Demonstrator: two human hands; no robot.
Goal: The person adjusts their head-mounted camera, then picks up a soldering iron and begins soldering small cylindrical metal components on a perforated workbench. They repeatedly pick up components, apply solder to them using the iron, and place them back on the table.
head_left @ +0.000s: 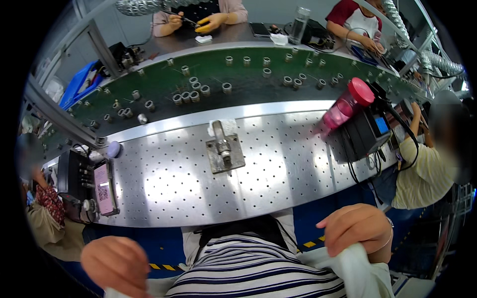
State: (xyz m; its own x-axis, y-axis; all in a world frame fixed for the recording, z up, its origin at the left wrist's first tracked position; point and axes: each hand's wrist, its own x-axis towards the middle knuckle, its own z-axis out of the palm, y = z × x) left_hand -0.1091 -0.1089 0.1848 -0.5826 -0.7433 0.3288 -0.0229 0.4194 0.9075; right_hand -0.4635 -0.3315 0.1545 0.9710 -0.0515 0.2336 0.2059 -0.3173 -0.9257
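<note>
My right hand (355, 228) is curled at the lower right, its fingers closed on a piece of white cloth (355, 270) that hangs beside my lap. At the lower left my left hand (117, 263) is curled too and blurred; white cloth shows at its lower edge, but its fingertips are hidden. Both hands are off the table, on either side of my striped top (248, 265). In front of me, apart from both hands, a metal fixture (226, 151) with a square base plate stands on the perforated metal table (174, 184). A white tissue (227, 125) lies behind it.
Several small metal cylinders (227, 88) stand on the green belt (164, 82) beyond the table. A pink-lidded cup (343, 109) and black box with cables (365, 131) are right; a pink-labelled device (104, 188) is left. Other people sit across and at both sides.
</note>
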